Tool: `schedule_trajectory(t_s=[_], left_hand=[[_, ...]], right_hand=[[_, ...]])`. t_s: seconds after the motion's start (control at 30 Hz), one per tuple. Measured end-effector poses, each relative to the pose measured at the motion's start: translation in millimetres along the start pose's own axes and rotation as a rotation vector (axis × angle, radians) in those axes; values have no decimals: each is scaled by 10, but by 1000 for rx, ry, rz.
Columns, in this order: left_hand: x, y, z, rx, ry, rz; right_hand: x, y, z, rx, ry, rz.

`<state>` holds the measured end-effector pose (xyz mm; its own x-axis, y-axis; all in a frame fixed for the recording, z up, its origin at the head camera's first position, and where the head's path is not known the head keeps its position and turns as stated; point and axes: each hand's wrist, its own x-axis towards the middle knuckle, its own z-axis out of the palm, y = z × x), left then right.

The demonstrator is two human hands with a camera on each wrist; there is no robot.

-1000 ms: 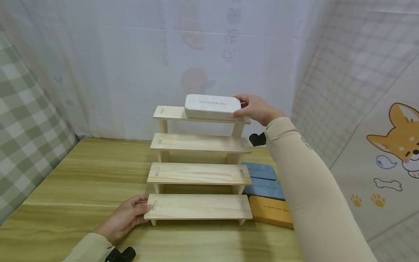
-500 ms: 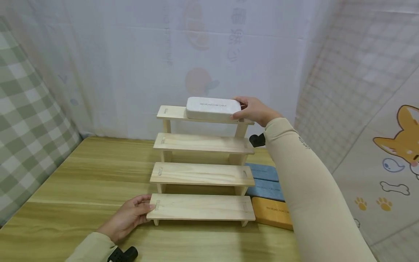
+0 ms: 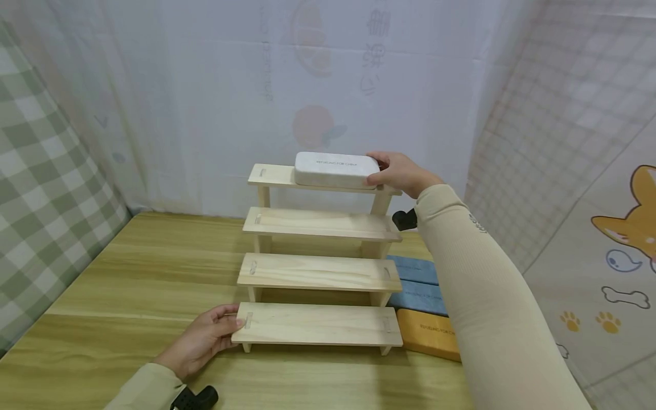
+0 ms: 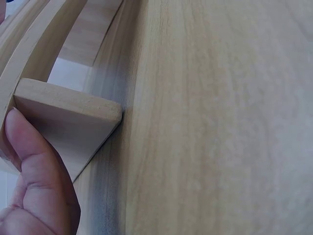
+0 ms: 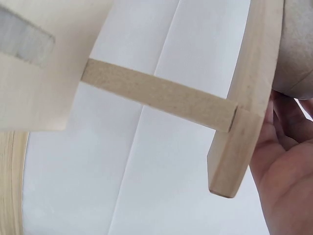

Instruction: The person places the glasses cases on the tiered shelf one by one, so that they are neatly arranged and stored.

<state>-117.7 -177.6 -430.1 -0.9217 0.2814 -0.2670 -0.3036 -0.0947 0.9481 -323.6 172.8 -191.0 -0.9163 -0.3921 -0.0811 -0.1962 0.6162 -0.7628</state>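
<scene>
A four-step wooden display rack [image 3: 318, 324] stands on the table. On its top shelf [image 3: 274, 174], right of the middle, lies a white oblong case [image 3: 335, 166] with rounded corners and dark lettering. My right hand [image 3: 400, 171] grips the case's right end, thumb at the front and fingers behind. In the right wrist view that hand [image 5: 288, 171] is beside the shelf's end, with part of the case above it. My left hand [image 3: 202, 339] pinches the left end of the lowest shelf, and the left wrist view shows the thumb [image 4: 36, 156] pressed against the shelf edge.
Right of the rack lie two blue cases [image 3: 417, 296] and an orange case [image 3: 427, 331], partly hidden by my right sleeve [image 3: 476, 285]. A white curtain [image 3: 205, 114] hangs behind the table [image 3: 128, 279]. Green checked cloth [image 3: 46, 188] is at the left.
The white case has come down slightly onto the top shelf, with my right hand still on it. My left hand keeps its hold. The whole view has shifted a little.
</scene>
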Motion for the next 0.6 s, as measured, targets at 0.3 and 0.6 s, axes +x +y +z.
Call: schedule_trajectory(t_s=[0.3, 0.6], left_hand=[[7, 3, 40, -1, -4, 0], [25, -7, 33, 6, 7, -9]], right_hand=[[-22, 29, -19, -9, 8, 44], [-103, 58, -66, -6, 45, 12]])
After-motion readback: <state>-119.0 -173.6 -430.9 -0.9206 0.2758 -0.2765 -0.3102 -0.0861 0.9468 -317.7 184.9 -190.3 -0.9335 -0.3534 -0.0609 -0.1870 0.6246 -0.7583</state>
